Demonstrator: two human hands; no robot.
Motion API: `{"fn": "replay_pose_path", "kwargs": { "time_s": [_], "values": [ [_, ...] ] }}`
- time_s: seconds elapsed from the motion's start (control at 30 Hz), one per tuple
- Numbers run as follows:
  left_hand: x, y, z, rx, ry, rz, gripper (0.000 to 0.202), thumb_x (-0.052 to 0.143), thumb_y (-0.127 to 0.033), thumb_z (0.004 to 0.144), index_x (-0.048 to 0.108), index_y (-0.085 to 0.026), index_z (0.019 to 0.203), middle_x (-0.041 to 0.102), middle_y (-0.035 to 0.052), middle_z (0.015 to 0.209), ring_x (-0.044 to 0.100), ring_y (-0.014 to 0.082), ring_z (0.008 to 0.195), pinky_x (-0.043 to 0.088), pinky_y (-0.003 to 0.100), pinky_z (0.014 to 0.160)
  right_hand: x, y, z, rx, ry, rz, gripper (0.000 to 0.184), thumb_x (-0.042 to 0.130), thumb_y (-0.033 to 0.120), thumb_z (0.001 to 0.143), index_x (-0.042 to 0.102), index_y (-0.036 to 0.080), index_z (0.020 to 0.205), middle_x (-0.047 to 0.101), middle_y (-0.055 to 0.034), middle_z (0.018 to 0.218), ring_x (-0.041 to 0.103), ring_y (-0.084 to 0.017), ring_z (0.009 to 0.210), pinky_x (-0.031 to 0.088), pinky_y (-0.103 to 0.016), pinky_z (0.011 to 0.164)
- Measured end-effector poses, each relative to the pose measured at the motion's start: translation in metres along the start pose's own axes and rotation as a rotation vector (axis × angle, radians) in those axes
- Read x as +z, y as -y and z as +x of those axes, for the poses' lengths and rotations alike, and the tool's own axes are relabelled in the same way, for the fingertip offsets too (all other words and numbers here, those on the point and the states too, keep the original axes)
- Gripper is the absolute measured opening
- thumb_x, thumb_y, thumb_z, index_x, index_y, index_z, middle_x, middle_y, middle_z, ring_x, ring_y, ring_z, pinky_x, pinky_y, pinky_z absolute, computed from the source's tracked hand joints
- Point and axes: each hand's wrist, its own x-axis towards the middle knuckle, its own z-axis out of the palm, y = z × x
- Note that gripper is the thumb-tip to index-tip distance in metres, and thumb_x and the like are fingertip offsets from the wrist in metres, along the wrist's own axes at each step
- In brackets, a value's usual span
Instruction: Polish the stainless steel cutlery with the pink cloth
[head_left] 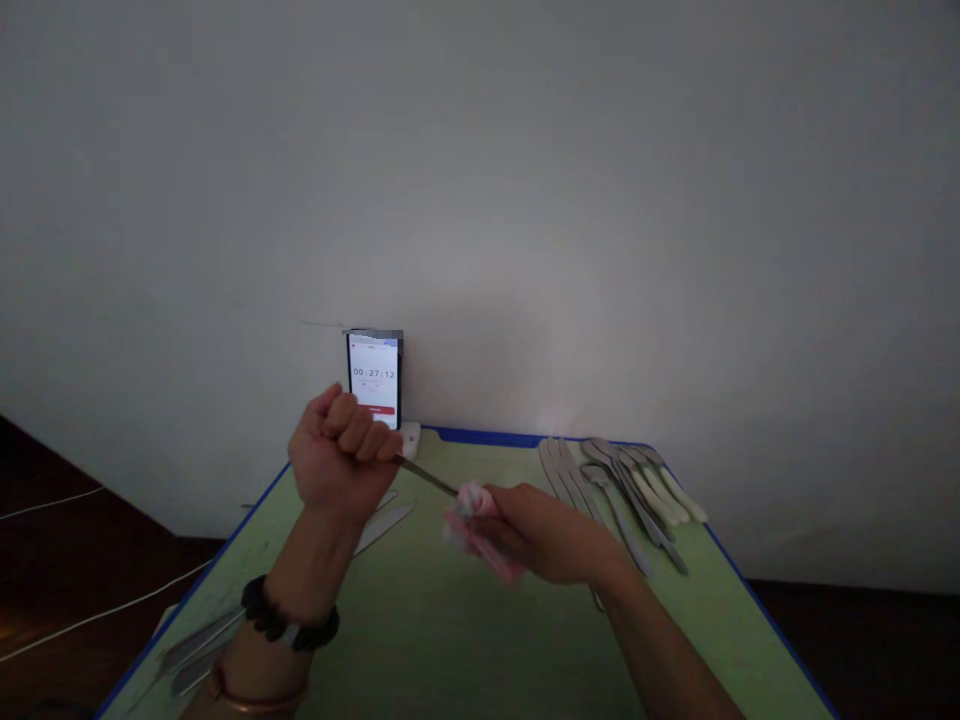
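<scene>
My left hand (345,445) is closed in a fist around one end of a slim metal piece of cutlery (427,475). Its bare grey shaft slopes down to the right across the gap between my hands. In my right hand (544,530) a pink and white cloth (472,500) is pinched around the other end. Fist and cloth hide both ends, so its exact kind does not show. Both hands are raised over the light green table (450,640). Some blur softens the cloth's lower part.
Several forks, spoons and pale-handled pieces of cutlery (630,490) lie at the table's right. Table knives (384,527) lie behind my left wrist, with more metal cutlery (199,650) at lower left. A phone (375,375) showing a timer stands against the grey wall (480,200).
</scene>
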Motion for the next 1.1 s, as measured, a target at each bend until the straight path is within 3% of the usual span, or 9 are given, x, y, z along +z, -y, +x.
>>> {"fn": "replay_pose_path", "kwargs": {
  "time_s": [0.1,0.2,0.3,0.37,0.53,0.63,0.8,0.97,1.1],
  "values": [
    [0.008,0.021,-0.004,-0.218,-0.028,0.027,0.045,0.010,-0.024,0.094,0.008,-0.021,0.048,-0.001,-0.0073,0.042,-0.003,0.0096,0.036,0.006,0.027,0.034,0.009,0.012,0.011,-0.004,-0.086,-0.027,0.036,0.027,0.035,0.095,0.054,0.014,0.083,0.062,-0.0075,0.077,0.050,-0.013,0.061,0.032,-0.024,0.057],
    [0.013,0.028,-0.005,-0.283,-0.026,0.036,0.046,0.011,-0.025,0.093,0.009,-0.022,0.048,-0.001,-0.0073,0.041,-0.002,0.0096,0.036,0.008,0.027,0.034,0.009,0.012,0.015,-0.015,-0.112,0.032,0.036,0.026,0.037,0.095,0.053,0.015,0.084,0.061,-0.0064,0.075,0.049,-0.013,0.060,0.032,-0.024,0.057],
    [0.009,0.013,-0.002,-0.195,-0.012,0.038,0.044,0.013,-0.023,0.093,0.009,-0.022,0.049,0.000,-0.0074,0.042,-0.001,0.0097,0.037,0.010,0.027,0.035,0.000,-0.001,0.009,-0.093,-0.011,0.126,0.032,0.032,0.036,0.094,0.052,0.016,0.079,0.057,-0.0021,0.070,0.047,-0.011,0.058,0.033,-0.022,0.056],
    [0.004,-0.001,0.002,-0.058,-0.003,0.019,0.043,0.017,-0.021,0.093,0.009,-0.021,0.050,0.001,-0.0076,0.043,0.000,0.0094,0.037,0.010,0.026,0.034,-0.009,-0.012,0.001,-0.143,0.066,0.173,0.034,0.031,0.036,0.094,0.051,0.015,0.076,0.055,-0.0007,0.068,0.046,-0.010,0.058,0.034,-0.021,0.057],
    [-0.008,-0.024,0.007,0.074,0.016,-0.004,0.042,0.022,-0.019,0.092,0.009,-0.020,0.052,0.004,-0.0073,0.042,0.002,0.0085,0.037,0.012,0.025,0.034,-0.023,-0.032,-0.014,-0.130,0.205,0.265,0.041,0.030,0.043,0.094,0.053,0.014,0.078,0.051,0.0014,0.064,0.044,-0.008,0.056,0.034,-0.020,0.054],
    [-0.009,-0.028,0.005,0.123,0.022,-0.013,0.042,0.023,-0.017,0.093,0.010,-0.020,0.053,0.006,-0.0066,0.043,0.003,0.0081,0.037,0.012,0.025,0.034,-0.025,-0.037,-0.018,-0.107,0.193,0.287,0.043,0.030,0.046,0.093,0.053,0.014,0.078,0.049,0.0017,0.063,0.043,-0.008,0.055,0.034,-0.020,0.052],
    [-0.008,-0.028,0.004,0.142,-0.008,-0.037,0.043,0.020,-0.018,0.094,0.011,-0.019,0.052,0.007,-0.0062,0.043,0.003,0.0086,0.037,0.013,0.025,0.035,-0.025,-0.031,-0.019,-0.010,0.056,0.202,0.037,0.035,0.044,0.092,0.048,0.016,0.073,0.051,0.0009,0.066,0.044,-0.008,0.056,0.033,-0.021,0.053],
    [-0.006,-0.015,0.006,0.099,0.006,-0.029,0.043,0.021,-0.020,0.092,0.010,-0.020,0.051,0.003,-0.0075,0.043,0.002,0.0090,0.037,0.011,0.025,0.034,-0.021,-0.012,-0.015,0.024,0.053,0.062,0.037,0.035,0.042,0.093,0.049,0.016,0.071,0.048,0.0019,0.059,0.040,-0.008,0.052,0.028,-0.022,0.052],
    [0.009,0.020,-0.002,-0.081,-0.073,-0.014,0.044,0.015,-0.022,0.093,0.010,-0.021,0.050,0.000,-0.0077,0.045,-0.001,0.0093,0.036,0.009,0.026,0.033,-0.010,0.000,-0.004,-0.046,-0.001,0.042,0.033,0.034,0.039,0.093,0.050,0.017,0.074,0.054,-0.0011,0.066,0.043,-0.010,0.057,0.029,-0.022,0.055]
  ]
}}
